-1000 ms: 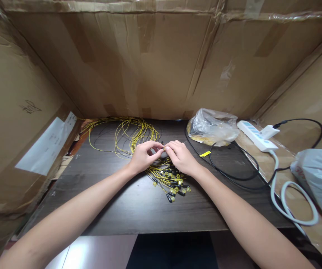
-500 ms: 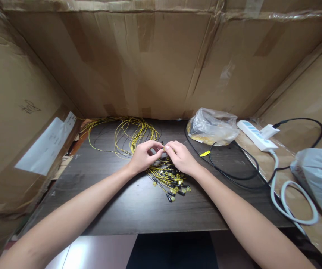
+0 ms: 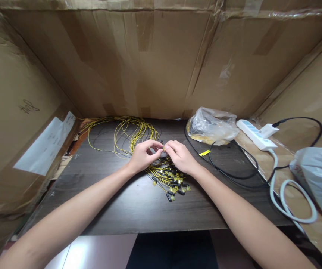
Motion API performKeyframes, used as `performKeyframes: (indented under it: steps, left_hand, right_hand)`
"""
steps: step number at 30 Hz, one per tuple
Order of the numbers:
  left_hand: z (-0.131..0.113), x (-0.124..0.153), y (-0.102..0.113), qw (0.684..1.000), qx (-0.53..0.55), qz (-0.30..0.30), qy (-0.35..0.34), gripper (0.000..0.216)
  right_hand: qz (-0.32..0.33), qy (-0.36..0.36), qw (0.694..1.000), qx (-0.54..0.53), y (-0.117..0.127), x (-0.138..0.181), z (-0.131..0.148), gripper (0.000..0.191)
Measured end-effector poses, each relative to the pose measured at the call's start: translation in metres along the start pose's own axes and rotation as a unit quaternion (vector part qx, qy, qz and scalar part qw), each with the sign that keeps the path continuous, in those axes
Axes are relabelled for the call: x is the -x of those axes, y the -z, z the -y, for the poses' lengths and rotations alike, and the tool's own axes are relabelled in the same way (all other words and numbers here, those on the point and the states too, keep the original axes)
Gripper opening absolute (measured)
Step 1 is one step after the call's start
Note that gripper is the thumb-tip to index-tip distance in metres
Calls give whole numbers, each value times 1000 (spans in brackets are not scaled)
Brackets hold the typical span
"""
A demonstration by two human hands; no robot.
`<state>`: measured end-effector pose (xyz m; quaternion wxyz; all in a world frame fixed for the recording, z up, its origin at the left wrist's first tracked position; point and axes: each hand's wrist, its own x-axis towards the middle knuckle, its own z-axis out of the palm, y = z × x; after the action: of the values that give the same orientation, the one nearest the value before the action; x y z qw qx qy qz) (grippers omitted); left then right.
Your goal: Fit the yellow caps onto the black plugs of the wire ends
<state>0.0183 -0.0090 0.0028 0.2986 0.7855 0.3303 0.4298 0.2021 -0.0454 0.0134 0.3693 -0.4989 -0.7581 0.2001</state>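
My left hand (image 3: 146,156) and my right hand (image 3: 181,158) meet over a bundle of thin yellow wires, thumbs and forefingers pinched together. Between the fingertips shows a small yellow cap (image 3: 164,148), held on the right-hand side. My left fingers close on the dark end of a wire, mostly hidden by the fingers. Below the hands, several black connectors with clear yellow caps (image 3: 172,189) lie fanned out on the table. The yellow wires (image 3: 142,135) run back from them in loose loops toward the far left.
A clear plastic bag (image 3: 212,125) with yellowish contents lies at the back right. Black cable (image 3: 225,173) with a yellow tag (image 3: 205,152) curves across the dark table (image 3: 105,213). Beyond it are a white power strip (image 3: 254,135) and a grey bag (image 3: 317,175). Cardboard walls (image 3: 116,67) surround the table.
Both hands keep the same pinch in nearly the same place. The yellow cap shows slightly more between the fingertips; the view has shifted a little.
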Motion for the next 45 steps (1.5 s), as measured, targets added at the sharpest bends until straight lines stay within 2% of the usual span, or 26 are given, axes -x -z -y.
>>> performKeyframes:
  steps: [4, 8, 10, 13, 18, 20, 27, 32, 35, 42, 45]
  left_hand:
    - [1, 0, 0, 1000, 9, 4, 9, 10]
    - [2, -1, 1, 999, 23, 2, 24, 12]
    - [2, -1, 1, 999, 30, 5, 28, 15]
    - [1, -1, 1, 999, 36, 9, 27, 18]
    - [0, -1, 1, 999, 33, 12, 19, 16]
    - [1, -2, 0, 999, 32, 14, 20, 14]
    - [3, -2, 1, 998, 42, 15, 34, 18]
    - [0, -2, 1, 999, 29, 13, 18, 17]
    - [0, -1, 1, 1000, 20, 14, 11, 15]
    - [1, -2, 1, 999, 19, 14, 22, 16]
    - [-1, -2, 1, 1000, 19, 14, 19, 17]
  right_hand:
    - [3, -10, 1000, 13, -2, 0, 0, 29]
    - [-26, 12, 1000, -2, -1, 1, 1, 10]
    - [-36, 20, 999, -7, -1, 1, 1, 6]
    - [-36, 16, 999, -16, -1, 1, 0, 10]
    - [-8, 1, 1000, -20, -5, 0, -2, 30]
    - [-7, 0, 1000, -7, -6, 0, -1, 33]
    - [-42, 16, 999, -7, -4, 0, 1, 10]
    - [-15, -2, 1000, -20, -4, -1, 0, 30]
    - [-4, -11, 1000, -19, -5, -1, -1, 34]
    - [-49, 16, 999, -13, -1, 1, 2, 7]
    - [-45, 13, 999, -18, -1, 1, 2, 12]
